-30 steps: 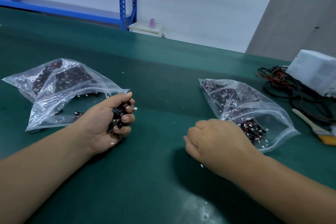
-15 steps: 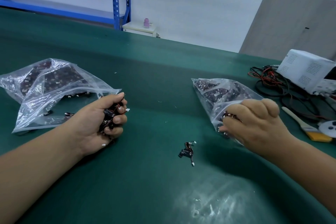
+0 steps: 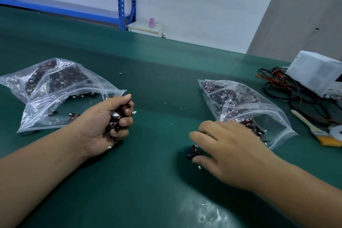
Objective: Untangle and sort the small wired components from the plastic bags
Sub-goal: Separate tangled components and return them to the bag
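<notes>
Between the left bag (image 3: 55,98) and right bag (image 3: 259,109), your left hand (image 3: 100,124) clenches a tangle of wired components (image 3: 115,116).
Your right hand (image 3: 227,148), fingers spread, has left the right bag's mouth for the loose component (image 3: 192,152); open mat (image 3: 148,190) lies toward you.

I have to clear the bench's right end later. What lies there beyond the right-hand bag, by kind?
White vented box: 1
Paintbrush: 1
White disc: 1
Cable tangle: 1
Total: 4
</notes>
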Available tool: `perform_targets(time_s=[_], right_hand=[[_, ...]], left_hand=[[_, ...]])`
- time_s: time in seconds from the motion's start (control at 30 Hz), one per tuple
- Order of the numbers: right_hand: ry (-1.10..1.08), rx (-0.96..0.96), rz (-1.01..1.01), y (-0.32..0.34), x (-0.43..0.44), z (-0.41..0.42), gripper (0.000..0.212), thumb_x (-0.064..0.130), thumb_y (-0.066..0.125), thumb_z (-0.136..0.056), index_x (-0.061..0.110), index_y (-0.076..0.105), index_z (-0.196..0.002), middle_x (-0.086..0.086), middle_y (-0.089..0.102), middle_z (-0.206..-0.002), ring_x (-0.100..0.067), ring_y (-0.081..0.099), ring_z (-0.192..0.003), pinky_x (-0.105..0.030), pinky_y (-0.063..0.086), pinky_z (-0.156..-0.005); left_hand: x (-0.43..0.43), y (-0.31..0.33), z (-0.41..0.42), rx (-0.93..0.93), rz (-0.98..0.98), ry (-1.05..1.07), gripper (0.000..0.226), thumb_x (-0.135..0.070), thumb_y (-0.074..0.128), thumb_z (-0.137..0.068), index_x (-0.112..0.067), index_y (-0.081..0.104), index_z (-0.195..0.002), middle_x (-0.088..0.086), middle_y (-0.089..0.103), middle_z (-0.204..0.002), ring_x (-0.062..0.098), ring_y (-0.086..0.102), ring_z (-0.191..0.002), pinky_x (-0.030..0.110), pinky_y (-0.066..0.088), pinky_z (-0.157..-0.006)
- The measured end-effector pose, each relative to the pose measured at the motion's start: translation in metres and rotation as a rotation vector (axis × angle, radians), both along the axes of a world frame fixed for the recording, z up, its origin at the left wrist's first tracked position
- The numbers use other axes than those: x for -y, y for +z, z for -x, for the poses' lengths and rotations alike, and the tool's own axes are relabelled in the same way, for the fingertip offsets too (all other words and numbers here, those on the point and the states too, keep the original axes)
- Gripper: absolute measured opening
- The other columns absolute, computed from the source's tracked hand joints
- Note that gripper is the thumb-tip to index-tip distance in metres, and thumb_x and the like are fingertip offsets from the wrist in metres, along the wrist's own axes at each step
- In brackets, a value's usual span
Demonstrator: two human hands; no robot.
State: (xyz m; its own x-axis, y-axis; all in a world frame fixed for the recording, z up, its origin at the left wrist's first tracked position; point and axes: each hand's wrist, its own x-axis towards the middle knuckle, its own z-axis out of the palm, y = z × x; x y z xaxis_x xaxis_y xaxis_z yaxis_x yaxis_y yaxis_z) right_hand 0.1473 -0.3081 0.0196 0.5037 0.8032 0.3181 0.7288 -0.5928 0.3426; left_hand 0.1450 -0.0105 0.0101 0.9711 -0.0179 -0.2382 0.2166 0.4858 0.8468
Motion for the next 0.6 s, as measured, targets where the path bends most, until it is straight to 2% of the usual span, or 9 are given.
perform_targets(time_s=[0.07, 0.1, 0.17, 0.27, 0.4, 0.5, 0.57, 0.6], right_hand=[[-0.169, -0.271, -0.032, -0.01, -0.015, 0.01, 0.048, 0.061, 0.04, -0.092, 0.034, 0.045, -0.131, 0.008, 0.049, -0.118, -0.019, 0.058, -0.094, -0.038, 0.053, -0.078], [-0.21, -0.352, -0.049, -0.016, -0.018, 0.011, 0.044, 0.058, 0.039, -0.094, 0.035, 0.045, -0.132, 0.01, 0.045, -0.12, -0.018, 0.054, -0.099, -0.036, 0.051, -0.084], [-0.196, -0.413, -0.105, -0.022, -0.02, 0.01, 0.027, 0.043, 0.042, -0.101, 0.03, 0.056, -0.121, 0.01, 0.045, -0.114, -0.018, 0.052, -0.1, -0.035, 0.047, -0.087], [-0.183, -0.454, -0.161, -0.023, -0.017, 0.009, 0.012, 0.023, 0.05, -0.1, 0.029, 0.06, -0.103, 0.008, 0.047, -0.102, -0.019, 0.054, -0.085, -0.041, 0.049, -0.077], [-0.255, -0.519, -0.166, -0.016, -0.005, 0.015, 0.004, 0.029, 0.055, -0.097, 0.032, 0.057, -0.095, 0.011, 0.042, -0.098, -0.014, 0.055, -0.076, -0.039, 0.05, -0.073], [-0.32, -0.517, -0.065, -0.007, 0.004, 0.021, 0.007, 0.031, 0.062, -0.094, 0.033, 0.056, -0.092, 0.012, 0.04, -0.095, -0.009, 0.053, -0.072, -0.033, 0.05, -0.071], [-0.264, -0.355, 0.028, 0.003, 0.009, 0.025, 0.026, 0.015, 0.081, -0.073, 0.029, 0.06, -0.081, 0.013, 0.043, -0.086, -0.005, 0.045, -0.063, -0.025, 0.05, -0.06], [-0.208, -0.239, 0.085, 0.009, 0.012, 0.027, 0.03, 0.005, 0.079, -0.063, 0.027, 0.063, -0.076, 0.013, 0.047, -0.082, -0.007, 0.043, -0.063, -0.023, 0.05, -0.057]], left_hand=[[0.0, 0.0, 0.0, 0.0, -0.001, -0.002, 0.018, -0.031, 0.065, -0.081, -0.017, 0.06, -0.07, -0.004, 0.045, -0.065, 0.006, 0.037, -0.044, 0.013, 0.019, -0.032], [0.0, 0.0, 0.0, 0.0, 0.0, -0.004, 0.018, -0.031, 0.065, -0.081, -0.017, 0.06, -0.071, -0.004, 0.045, -0.065, 0.006, 0.037, -0.044, 0.013, 0.019, -0.033], [0.0, 0.001, 0.0, -0.002, 0.002, -0.008, 0.018, -0.031, 0.065, -0.081, -0.017, 0.059, -0.071, -0.004, 0.045, -0.065, 0.006, 0.037, -0.044, 0.013, 0.019, -0.033], [-0.001, 0.0, 0.0, -0.001, 0.005, -0.02, 0.018, -0.031, 0.065, -0.082, -0.017, 0.058, -0.073, -0.005, 0.045, -0.064, 0.006, 0.037, -0.045, 0.013, 0.02, -0.032], [-0.001, 0.0, -0.001, 0.007, 0.002, -0.027, 0.018, -0.031, 0.065, -0.082, -0.017, 0.058, -0.074, -0.005, 0.045, -0.065, 0.006, 0.037, -0.045, 0.014, 0.021, -0.032], [-0.002, -0.001, -0.001, 0.012, -0.001, -0.025, 0.018, -0.031, 0.066, -0.082, -0.016, 0.058, -0.075, -0.004, 0.046, -0.065, 0.006, 0.037, -0.045, 0.014, 0.021, -0.031], [-0.002, -0.001, -0.001, 0.01, 0.0, -0.026, 0.018, -0.031, 0.067, -0.081, -0.016, 0.058, -0.075, -0.004, 0.046, -0.065, 0.006, 0.038, -0.045, 0.014, 0.022, -0.032], [-0.002, -0.002, -0.001, 0.01, 0.0, -0.028, 0.018, -0.031, 0.067, -0.08, -0.016, 0.058, -0.075, -0.004, 0.046, -0.065, 0.006, 0.038, -0.045, 0.014, 0.022, -0.031]])
